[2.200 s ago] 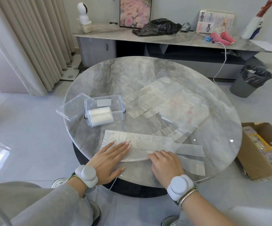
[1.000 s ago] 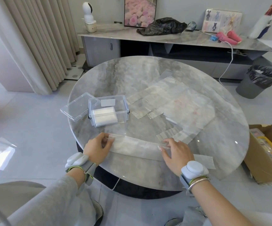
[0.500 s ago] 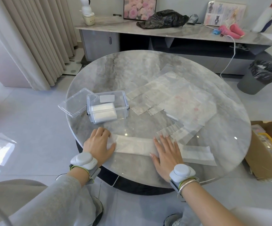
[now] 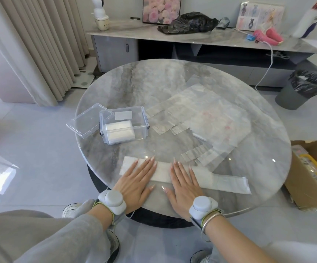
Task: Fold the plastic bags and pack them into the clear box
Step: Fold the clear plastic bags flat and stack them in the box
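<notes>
Both hands lie flat, palms down and fingers spread, gripping nothing: the left hand (image 4: 135, 182) and right hand (image 4: 183, 182) press a long, thin, translucent folded plastic bag (image 4: 161, 172) near the round marble desk (image 4: 135, 88) edge. The rectangular clear box (image 4: 124, 127) sits beyond, holding a folded white bag.

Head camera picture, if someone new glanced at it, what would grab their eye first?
Probably the two hands, left hand and right hand, pressed flat side by side on a long folded plastic bag at the near edge of the round marble table. Next, the clear box to the left with a white folded bag inside, its lid off beside it. More flat bags spread across the table's right half.
</notes>
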{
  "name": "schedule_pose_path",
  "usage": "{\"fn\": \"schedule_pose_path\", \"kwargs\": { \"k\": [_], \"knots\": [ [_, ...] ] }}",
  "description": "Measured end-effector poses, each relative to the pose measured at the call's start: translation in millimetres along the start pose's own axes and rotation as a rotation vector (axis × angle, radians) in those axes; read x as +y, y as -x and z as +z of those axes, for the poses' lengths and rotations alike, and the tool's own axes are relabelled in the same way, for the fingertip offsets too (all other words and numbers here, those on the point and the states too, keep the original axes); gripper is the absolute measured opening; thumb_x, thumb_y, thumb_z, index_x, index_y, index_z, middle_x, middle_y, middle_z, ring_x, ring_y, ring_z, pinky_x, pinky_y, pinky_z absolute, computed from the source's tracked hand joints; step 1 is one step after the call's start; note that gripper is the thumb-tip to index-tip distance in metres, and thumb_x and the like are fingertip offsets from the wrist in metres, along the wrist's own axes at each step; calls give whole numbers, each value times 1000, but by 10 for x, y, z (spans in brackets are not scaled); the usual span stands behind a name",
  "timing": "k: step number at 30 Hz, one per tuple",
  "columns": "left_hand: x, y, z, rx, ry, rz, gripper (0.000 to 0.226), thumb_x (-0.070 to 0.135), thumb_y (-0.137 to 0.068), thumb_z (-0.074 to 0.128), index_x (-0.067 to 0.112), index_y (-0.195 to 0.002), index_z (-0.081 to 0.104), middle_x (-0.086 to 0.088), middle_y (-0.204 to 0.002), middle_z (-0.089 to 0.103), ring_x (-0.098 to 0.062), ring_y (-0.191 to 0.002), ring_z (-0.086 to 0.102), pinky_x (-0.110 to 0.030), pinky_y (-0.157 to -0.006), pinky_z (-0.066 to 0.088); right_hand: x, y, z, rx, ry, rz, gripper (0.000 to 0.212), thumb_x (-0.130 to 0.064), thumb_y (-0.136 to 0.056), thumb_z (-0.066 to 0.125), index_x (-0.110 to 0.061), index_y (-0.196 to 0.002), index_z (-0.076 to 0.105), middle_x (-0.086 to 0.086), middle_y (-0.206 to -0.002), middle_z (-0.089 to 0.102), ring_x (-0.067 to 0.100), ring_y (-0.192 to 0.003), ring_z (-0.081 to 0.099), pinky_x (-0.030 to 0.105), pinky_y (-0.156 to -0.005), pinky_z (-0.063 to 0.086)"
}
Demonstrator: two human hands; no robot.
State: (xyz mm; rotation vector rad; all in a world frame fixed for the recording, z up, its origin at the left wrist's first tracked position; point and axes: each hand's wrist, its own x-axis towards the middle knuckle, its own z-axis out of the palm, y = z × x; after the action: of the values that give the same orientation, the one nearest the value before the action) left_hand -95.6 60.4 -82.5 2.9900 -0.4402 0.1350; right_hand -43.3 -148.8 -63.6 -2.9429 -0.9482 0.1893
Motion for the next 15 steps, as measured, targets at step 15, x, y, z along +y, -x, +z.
{"fn": "schedule_pose_path", "kwargs": {
  "k": [15],
  "knots": [
    [113, -13, -247, 125, 134, 104, 47, 32, -102, 33, 13, -144, 44, -4, -154, 37, -20, -141, 34, -40, -116, 26, 497, -221, -518, 132, -11, 100, 52, -35, -87, 61, -22, -135, 48, 4, -138, 45, 27, -126, 38, 38, -99, 37]
  ]
}}
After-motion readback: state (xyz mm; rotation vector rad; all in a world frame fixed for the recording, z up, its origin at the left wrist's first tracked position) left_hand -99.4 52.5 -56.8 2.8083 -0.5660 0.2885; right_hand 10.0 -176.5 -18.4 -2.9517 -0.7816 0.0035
